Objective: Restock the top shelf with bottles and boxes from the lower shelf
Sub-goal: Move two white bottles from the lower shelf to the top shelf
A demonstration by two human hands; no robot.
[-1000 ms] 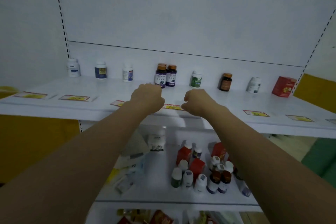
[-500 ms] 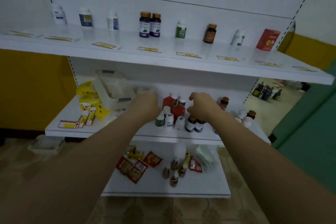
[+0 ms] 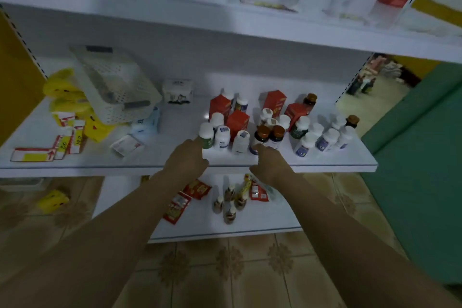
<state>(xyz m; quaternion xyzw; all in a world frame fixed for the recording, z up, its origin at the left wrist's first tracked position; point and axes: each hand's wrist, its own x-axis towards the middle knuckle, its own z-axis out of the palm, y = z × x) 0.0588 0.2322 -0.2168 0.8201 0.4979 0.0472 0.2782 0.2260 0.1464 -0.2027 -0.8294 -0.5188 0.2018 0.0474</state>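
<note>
Two hands at the lower shelf (image 3: 175, 160): your left hand (image 3: 186, 157) touches the green-labelled white-capped bottle (image 3: 207, 135), your right hand (image 3: 271, 162) the brown-capped dark bottle (image 3: 260, 139), neither grip closed yet, so wrap each body low before lifting clear of neighbours.

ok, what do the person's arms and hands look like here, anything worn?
Both forearms are bare all the way to the bottom frame edge: no sleeves visible. The left hand and right hand wear no gloves; no watch, wristband or rings can be made out, though the picture is dim and slightly blurred. No markings visible.
</note>
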